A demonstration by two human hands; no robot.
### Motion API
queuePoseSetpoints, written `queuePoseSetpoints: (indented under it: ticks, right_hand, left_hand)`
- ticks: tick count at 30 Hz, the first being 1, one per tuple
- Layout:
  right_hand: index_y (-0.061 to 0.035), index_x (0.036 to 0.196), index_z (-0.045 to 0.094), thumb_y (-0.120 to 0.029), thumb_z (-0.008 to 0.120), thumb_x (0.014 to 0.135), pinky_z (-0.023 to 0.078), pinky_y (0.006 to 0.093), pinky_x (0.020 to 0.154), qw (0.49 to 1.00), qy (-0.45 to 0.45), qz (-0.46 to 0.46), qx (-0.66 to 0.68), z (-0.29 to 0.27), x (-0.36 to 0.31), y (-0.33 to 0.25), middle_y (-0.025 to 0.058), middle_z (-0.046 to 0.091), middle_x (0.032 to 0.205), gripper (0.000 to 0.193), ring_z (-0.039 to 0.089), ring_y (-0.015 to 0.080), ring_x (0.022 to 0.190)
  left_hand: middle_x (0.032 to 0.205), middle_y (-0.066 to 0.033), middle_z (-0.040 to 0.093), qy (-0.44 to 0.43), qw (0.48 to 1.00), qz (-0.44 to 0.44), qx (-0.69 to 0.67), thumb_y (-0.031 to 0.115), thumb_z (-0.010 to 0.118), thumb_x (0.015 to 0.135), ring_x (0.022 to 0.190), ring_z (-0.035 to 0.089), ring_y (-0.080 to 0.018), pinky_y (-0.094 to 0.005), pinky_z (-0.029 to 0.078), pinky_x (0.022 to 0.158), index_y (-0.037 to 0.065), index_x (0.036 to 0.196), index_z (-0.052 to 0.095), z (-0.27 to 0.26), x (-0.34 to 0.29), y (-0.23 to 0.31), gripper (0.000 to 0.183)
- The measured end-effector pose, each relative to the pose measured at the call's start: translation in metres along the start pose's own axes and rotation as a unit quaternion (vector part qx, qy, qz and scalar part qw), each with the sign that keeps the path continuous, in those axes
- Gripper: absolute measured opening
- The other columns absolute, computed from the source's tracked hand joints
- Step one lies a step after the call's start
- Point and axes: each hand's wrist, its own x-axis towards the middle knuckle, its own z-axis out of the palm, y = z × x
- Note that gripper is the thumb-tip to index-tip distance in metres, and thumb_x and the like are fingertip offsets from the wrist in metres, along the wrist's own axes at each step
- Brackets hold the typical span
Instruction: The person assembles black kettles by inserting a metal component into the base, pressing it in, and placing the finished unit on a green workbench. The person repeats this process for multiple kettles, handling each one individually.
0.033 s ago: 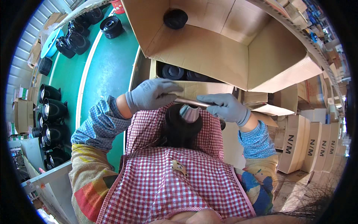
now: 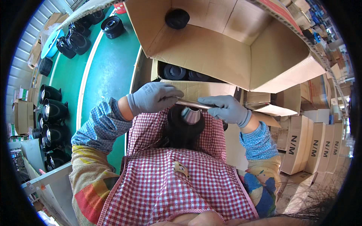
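Both gloved hands, left (image 2: pixel 152 98) and right (image 2: pixel 225 109), gripping a cardboard flap (image 2: pixel 196 90) over black parts (image 2: pixel 174 71), big open carton (image 2: pixel 226 52) behind.

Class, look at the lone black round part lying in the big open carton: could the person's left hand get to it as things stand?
Probably yes: the big open carton gapes open, the black round part lies uncovered.

We see grey gloves on the left hand (image 2: pixel 152 98) and right hand (image 2: pixel 226 109), a red-and-white checked apron (image 2: pixel 169 180), blue checked sleeves (image 2: pixel 100 126), brown boxes (image 2: pixel 211 49), and a green surface (image 2: pixel 105 71).
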Motion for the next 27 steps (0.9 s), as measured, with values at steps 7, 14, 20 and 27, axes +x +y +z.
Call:
queuePoseSetpoints:
  ticks: [7,14,20,27]
  right_hand:
    - [-0.0055,0.136,0.064,-0.004,0.064,0.092,0.048,0.0233,0.061,0.997,0.009,0.001,0.072,0.009,0.000,0.025,0.0029,0.071,0.091,0.044,0.052,0.0060,0.063]
    - [-0.0074,0.130,0.067,-0.015,0.067,0.089,0.054,0.0322,0.074,0.976,0.061,-0.137,-0.159,0.012,0.010,0.035,0.0110,0.074,0.094,0.041,0.067,0.0174,0.077]
    - [-0.0124,0.128,0.067,-0.014,0.067,0.085,0.055,0.0374,0.078,0.969,-0.027,-0.094,-0.228,-0.006,0.005,0.012,0.0155,0.073,0.097,0.044,0.071,0.0290,0.084]
    - [-0.0118,0.120,0.068,-0.025,0.068,0.089,0.054,0.0409,0.074,0.936,-0.089,-0.094,-0.327,-0.016,0.027,0.001,0.0163,0.071,0.089,0.033,0.069,0.0332,0.080]
  left_hand:
    - [0.098,-0.0151,0.072,-0.021,0.995,-0.086,0.038,0.026,0.061,0.098,0.087,0.071,-0.0334,-0.0411,0.057,0.079,0.006,0.112,0.071,0.005,-0.006,0.018,0.026]
    - [0.101,-0.0173,0.073,-0.060,0.994,-0.079,0.040,0.030,0.060,0.099,0.091,0.070,-0.0358,-0.0442,0.055,0.084,0.008,0.115,0.072,0.001,0.006,-0.011,0.030]
    - [0.086,-0.0169,0.070,-0.163,0.974,-0.120,0.103,0.028,0.062,0.097,0.078,0.070,-0.0353,-0.0436,0.055,0.071,0.008,0.110,0.069,-0.004,0.016,0.030,0.026]
    - [0.085,-0.0190,0.070,-0.174,0.966,-0.155,0.114,0.029,0.059,0.097,0.079,0.069,-0.0385,-0.0463,0.054,0.072,0.006,0.108,0.068,-0.002,0.019,0.026,0.027]
